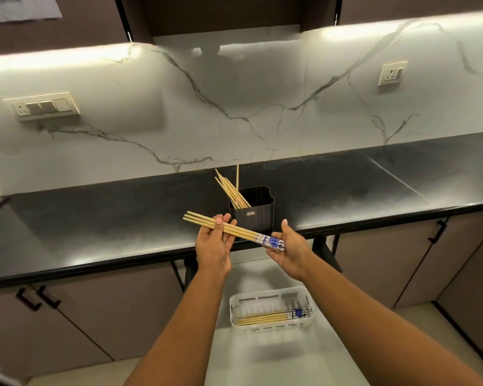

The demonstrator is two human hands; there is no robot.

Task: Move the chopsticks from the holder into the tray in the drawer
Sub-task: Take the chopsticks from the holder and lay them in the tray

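A black square holder (255, 215) stands on the dark counter near its front edge, with several wooden chopsticks (230, 189) leaning out of its left side. In front of it I hold a bundle of chopsticks (243, 233) level, their blue-patterned ends to the right. My left hand (214, 243) grips the plain part of the bundle. My right hand (289, 250) supports the patterned ends with its fingers. Below, in the open drawer (273, 358), a white slotted tray (271, 328) holds several chopsticks (268, 317) lying flat.
The black counter (95, 232) runs left and right, backed by a marble wall with switch plates (43, 105) and a socket (392, 73). Cabinet doors with black handles (37, 298) flank the drawer. The handle (437, 231) of the right cabinet sits near the counter edge.
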